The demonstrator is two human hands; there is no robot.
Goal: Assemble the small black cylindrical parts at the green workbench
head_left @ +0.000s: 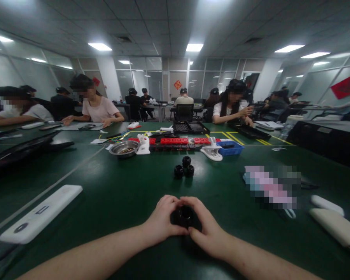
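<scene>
Near the front of the green table (128, 210), my left hand (162, 217) and my right hand (207, 225) curve around a glossy black round piece (185, 213) with a hole in its top. My fingertips meet behind it and the thumbs come together in front. How many such pieces sit within my hands I cannot tell, since fingers cover the sides. Beyond them stand three similar black hollow pieces in a close cluster: a rear one (186, 161), a left one (179, 171) and a right one (189, 170).
A metal bowl (116, 153) with small parts, white clamps (212, 149), red-edged strips (175, 141) and a blue bin (231, 148) line the back. At left lies a long white device (42, 214); at right, a cream case (335, 227). Co-workers sit across the table.
</scene>
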